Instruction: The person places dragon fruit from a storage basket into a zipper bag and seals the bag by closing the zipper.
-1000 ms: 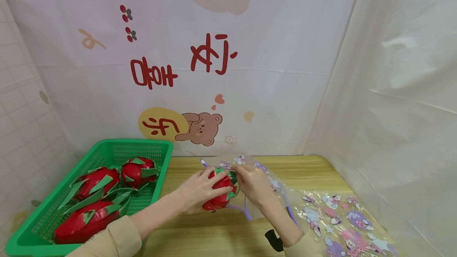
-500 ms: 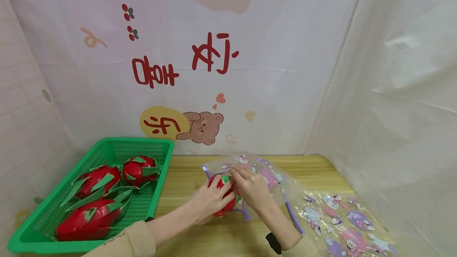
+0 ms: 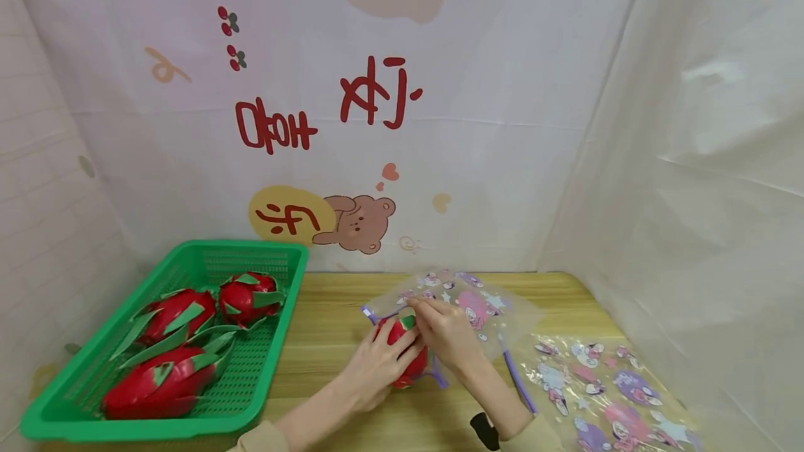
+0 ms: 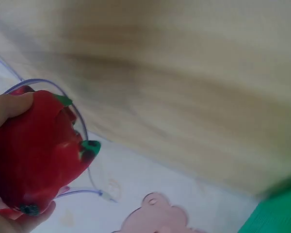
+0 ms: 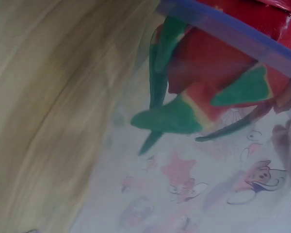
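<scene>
My left hand grips a red dragon fruit with green-tipped scales, low over the table. In the left wrist view, thumb and fingers hold opposite sides of the dragon fruit. A clear zip bag with purple edging and cartoon prints lies around it. Through the film in the right wrist view, the leafy end of the dragon fruit shows inside the bag mouth, past the purple zip strip. My right hand pinches the bag's upper edge; its fingertips are partly hidden.
On the left stands a green basket holding three more dragon fruits. Another printed clear bag lies flat at the right front of the wooden table. White printed sheets close off the back and sides.
My left hand has moved right and slightly nearer with the dragon fruit, whose leafy end has gone into the bag mouth. My right hand keeps its pinch and has shifted a little nearer.
</scene>
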Available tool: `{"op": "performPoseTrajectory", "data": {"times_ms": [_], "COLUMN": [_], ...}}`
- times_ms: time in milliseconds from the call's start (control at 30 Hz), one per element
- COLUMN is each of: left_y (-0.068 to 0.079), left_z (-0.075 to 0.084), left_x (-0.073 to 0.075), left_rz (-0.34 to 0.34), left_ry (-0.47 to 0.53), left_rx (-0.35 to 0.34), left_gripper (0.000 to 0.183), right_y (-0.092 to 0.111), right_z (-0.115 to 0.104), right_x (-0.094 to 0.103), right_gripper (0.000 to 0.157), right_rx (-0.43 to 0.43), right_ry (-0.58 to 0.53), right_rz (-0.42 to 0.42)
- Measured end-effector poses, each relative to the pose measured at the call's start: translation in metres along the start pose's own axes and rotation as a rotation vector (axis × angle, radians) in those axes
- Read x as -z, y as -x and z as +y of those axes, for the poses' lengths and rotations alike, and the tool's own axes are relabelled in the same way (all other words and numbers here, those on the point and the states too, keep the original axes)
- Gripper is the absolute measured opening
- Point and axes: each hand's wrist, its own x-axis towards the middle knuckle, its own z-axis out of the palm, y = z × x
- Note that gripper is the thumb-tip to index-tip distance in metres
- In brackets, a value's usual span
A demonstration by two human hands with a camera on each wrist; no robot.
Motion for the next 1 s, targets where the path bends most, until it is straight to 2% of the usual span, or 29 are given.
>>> {"op": "performPoseTrajectory", "data": {"times_ms": [167, 333, 433, 567, 633, 733, 833, 1000], "left_y": [0.005, 0.005, 0.005, 0.004, 0.004, 0.003, 0.003, 0.0], "left_z": [0.004, 0.004, 0.006, 0.007, 0.008, 0.009, 0.01, 0.013], "left_x": [-0.011, -0.015, -0.017, -0.021, -0.023, -0.026, -0.029, -0.034], "left_rz": [0.097, 0.134, 0.155, 0.149, 0.13, 0.109, 0.119, 0.2], "left_ry": [0.145, 0.261, 0.289, 0.311, 0.323, 0.333, 0.341, 0.349], "left_rx": [0.108, 0.201, 0.233, 0.245, 0.237, 0.222, 0.223, 0.227], "left_gripper": [0.088, 0.085, 0.083, 0.086, 0.087, 0.087, 0.087, 0.083], "right_y": [0.002, 0.005, 0.009, 0.017, 0.023, 0.032, 0.038, 0.038], "right_z": [0.001, 0.001, -0.001, -0.01, -0.017, -0.025, -0.028, -0.029], "right_x": [-0.001, 0.0, 0.002, 0.008, 0.011, 0.014, 0.012, 0.01], "right_gripper": [0.021, 0.019, 0.021, 0.031, 0.036, 0.037, 0.03, 0.026], "right_rx": [-0.003, -0.028, -0.07, -0.185, -0.251, -0.302, -0.303, -0.31], "right_ry": [-0.048, -0.043, -0.028, 0.032, 0.091, 0.191, 0.231, 0.169], "right_rz": [-0.024, -0.06, -0.099, -0.186, -0.229, -0.264, -0.253, -0.199]}}
